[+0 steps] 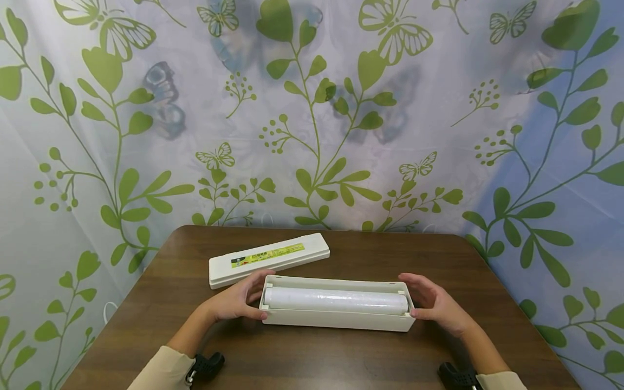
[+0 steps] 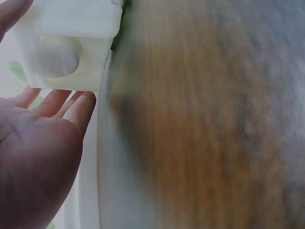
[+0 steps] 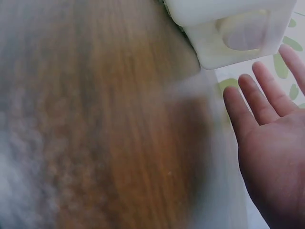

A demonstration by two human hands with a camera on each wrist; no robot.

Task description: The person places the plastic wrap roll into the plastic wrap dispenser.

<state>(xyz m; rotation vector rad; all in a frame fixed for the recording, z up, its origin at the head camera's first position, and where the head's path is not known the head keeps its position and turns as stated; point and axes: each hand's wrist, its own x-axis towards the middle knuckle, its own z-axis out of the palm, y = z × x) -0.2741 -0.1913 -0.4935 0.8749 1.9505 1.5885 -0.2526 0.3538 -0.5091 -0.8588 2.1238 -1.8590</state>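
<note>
A long white cling film box [image 1: 336,319] sits lidless on the table in the head view, with a roll of cling film [image 1: 336,299] lying lengthwise inside. My left hand [image 1: 239,297] holds the box's left end, thumb at the front corner and fingers around the back corner. In the left wrist view, those fingers [image 2: 80,112] touch the end wall [image 2: 90,67]. At the right end is my right hand [image 1: 441,309], its thumb at the front corner. The right wrist view shows its fingers [image 3: 257,98] spread and fairly straight, mostly apart from the box.
Behind the box to the left lies its white lid [image 1: 317,252], turned at an angle, with a yellow-green label [image 1: 268,255]. The brown wooden table [image 1: 312,363] ends at a curtain [image 1: 312,135] printed with leaves and butterflies. Black wrist devices [image 1: 209,366] sit near both sleeves.
</note>
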